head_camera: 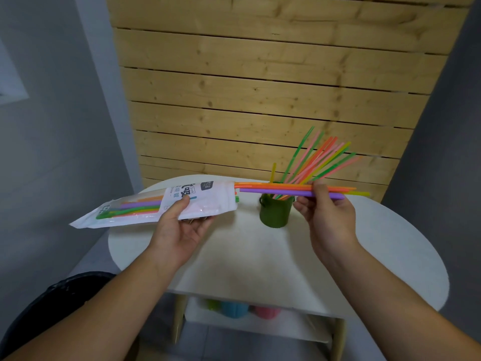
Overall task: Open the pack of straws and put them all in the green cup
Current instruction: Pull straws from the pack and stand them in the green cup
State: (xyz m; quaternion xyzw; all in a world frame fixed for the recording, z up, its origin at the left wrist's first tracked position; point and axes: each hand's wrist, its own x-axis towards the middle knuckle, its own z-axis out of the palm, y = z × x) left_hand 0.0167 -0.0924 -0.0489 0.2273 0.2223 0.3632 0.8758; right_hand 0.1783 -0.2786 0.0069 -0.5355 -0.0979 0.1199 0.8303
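Step in hand: extraction of a further batch of straws from the opened pack; judged from the layout, the task is well along but not complete.

My left hand (pixel 179 227) holds the straw pack (pixel 156 205) roughly level above the left edge of the white round table (pixel 234 256), open mouth facing right; the thumb lies on the printed front face, and the other fingers (pixel 200 220) curl underneath; the grasp is closed on the pack. Through the clear window near the pack's closed end, purple, green and orange straws are visible inside; the pack is therefore not yet empty.

My right hand (pixel 328 217) grips a small bundle of straws (pixel 273 190), orange and purple with a yellow tip at the far right; the fingers (pixel 318 190) are pinched around the bundle, thumb below and fingertips above. The left ends of the bundle are at the pack's mouth; I cannot tell whether they are fully clear of it. The bundle passes horizontally just above and in front of the green cup (pixel 276 212).

The green cup stands upright on the table between my hands, nearer the right one; it already carries a fan of straws (pixel 320 158) leaning up and to the right.

Next move, as I judge it: draw the bundle rightward until the ends clear the pack; rotate it toward vertical; lower the ends into the cup among the straws already there. Caution: the leaning fan crowds the cup's opening, and the cup may tip if the bundle pushes against it sideways.
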